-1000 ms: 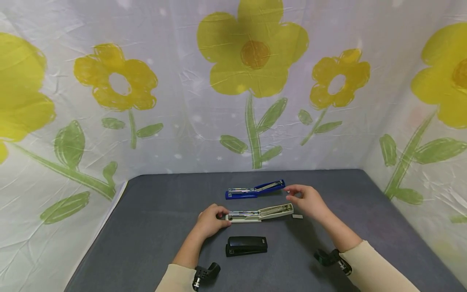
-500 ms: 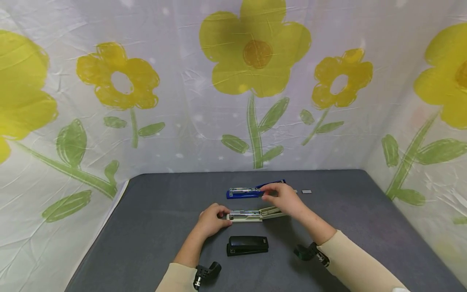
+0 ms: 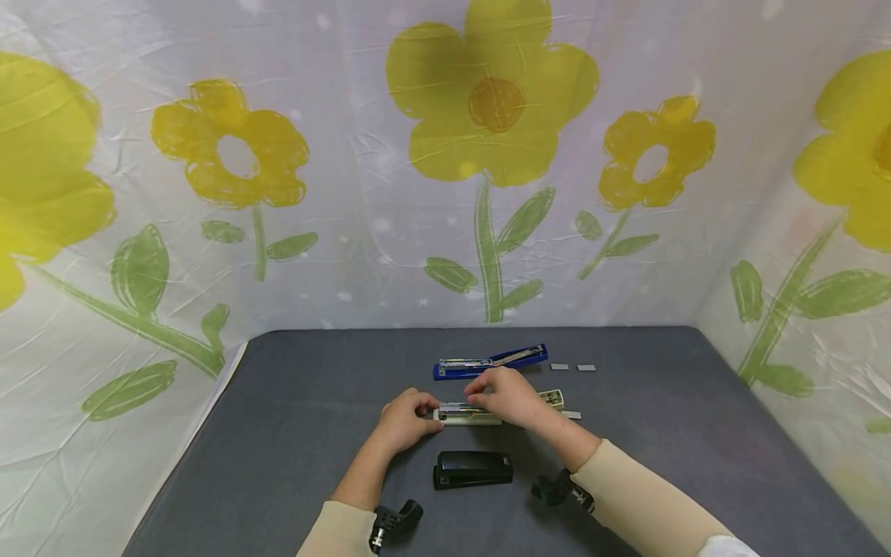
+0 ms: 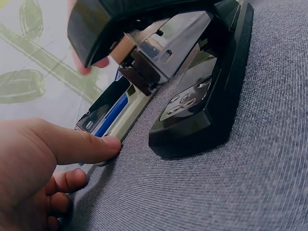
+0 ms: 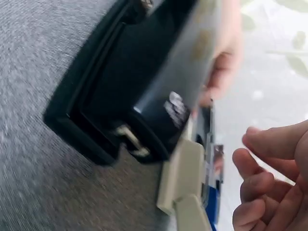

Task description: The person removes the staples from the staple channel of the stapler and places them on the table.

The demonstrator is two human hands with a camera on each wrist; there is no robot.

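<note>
A cream stapler (image 3: pixel 469 422) lies folded open on the grey table, its metal magazine showing. My left hand (image 3: pixel 404 422) pinches the left end of its base between thumb and fingers; in the left wrist view the thumb (image 4: pixel 91 147) presses against the near side. Over the stapler's middle, my right hand (image 3: pixel 511 398) has its fingertips close above the magazine and covers part of the stapler. In the right wrist view its thumb and fingers are loosely bent, with a gap between the tips and nothing visible there. A staple strip (image 3: pixel 571 415) lies by the stapler's right end.
Behind is a blue stapler (image 3: pixel 452 374), also folded open, with two staple strips (image 3: pixel 559 367) to its right. A closed black stapler (image 3: pixel 473 468) lies nearer me, between the forearms. A flower-printed curtain (image 3: pixel 348 255) rises along the table's back edge.
My right hand has moved left and nearer from the right end of the blue stapler to above the cream one, uncovering the two strips there. The left hand keeps its grip in place.
</note>
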